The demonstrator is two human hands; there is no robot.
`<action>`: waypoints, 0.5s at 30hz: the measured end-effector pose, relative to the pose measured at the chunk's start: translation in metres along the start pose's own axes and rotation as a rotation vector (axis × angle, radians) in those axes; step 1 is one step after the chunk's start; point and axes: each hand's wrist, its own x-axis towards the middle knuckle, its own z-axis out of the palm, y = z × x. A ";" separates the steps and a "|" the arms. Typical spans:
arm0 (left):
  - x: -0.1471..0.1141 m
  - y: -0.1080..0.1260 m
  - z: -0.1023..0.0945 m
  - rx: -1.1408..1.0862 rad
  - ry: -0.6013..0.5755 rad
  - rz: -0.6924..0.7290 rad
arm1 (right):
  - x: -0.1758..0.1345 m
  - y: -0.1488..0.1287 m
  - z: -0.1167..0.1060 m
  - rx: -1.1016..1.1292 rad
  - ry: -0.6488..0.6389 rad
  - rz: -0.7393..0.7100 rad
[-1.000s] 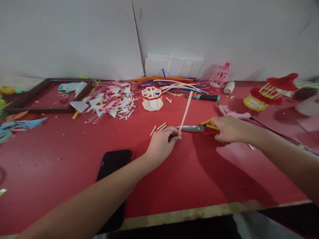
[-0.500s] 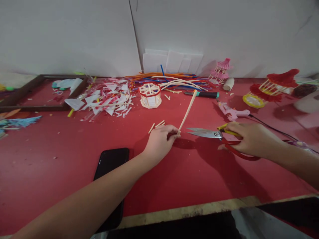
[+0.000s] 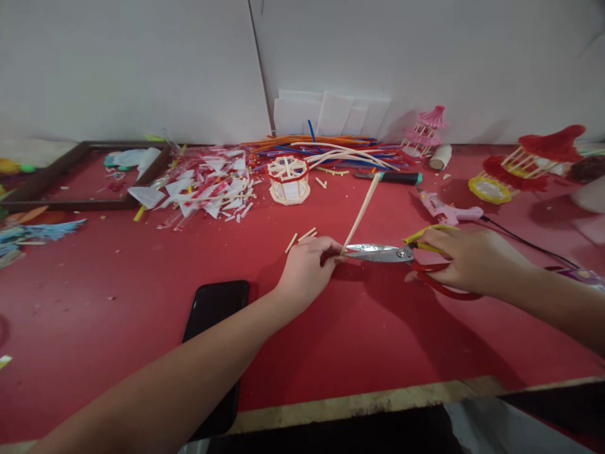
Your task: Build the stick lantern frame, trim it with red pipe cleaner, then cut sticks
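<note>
My left hand (image 3: 309,272) pinches the lower end of thin pale sticks (image 3: 362,211), which lean up and away to the right; their exact number is unclear. Scissors (image 3: 378,253) with red and yellow handles are in my right hand (image 3: 466,258), its fingers in the loops. The blade tips meet the sticks right beside my left fingertips. Short cut stick pieces (image 3: 292,243) lie on the red table (image 3: 302,340) just beyond my left hand. Behind them stands a small round stick frame (image 3: 288,181) with a red rim.
A black phone (image 3: 215,309) lies under my left forearm. At the back are scraps (image 3: 212,183), coloured pipe-cleaner-like strands (image 3: 326,148) and a utility knife (image 3: 394,178). To the right sit a pink glue gun (image 3: 449,211) with its cord and a red-roofed model (image 3: 539,157).
The scissors have moved left, their blades closing, and now reach the sticks at my left fingertips. My left hand keeps its pinch. The view has shifted slightly.
</note>
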 end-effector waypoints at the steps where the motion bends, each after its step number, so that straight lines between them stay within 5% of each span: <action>1: 0.000 0.000 0.000 -0.001 -0.002 -0.004 | 0.001 -0.001 0.000 -0.014 0.000 -0.013; 15: 0.000 -0.002 -0.001 -0.035 -0.013 -0.040 | 0.009 -0.007 0.004 -0.020 -0.019 0.012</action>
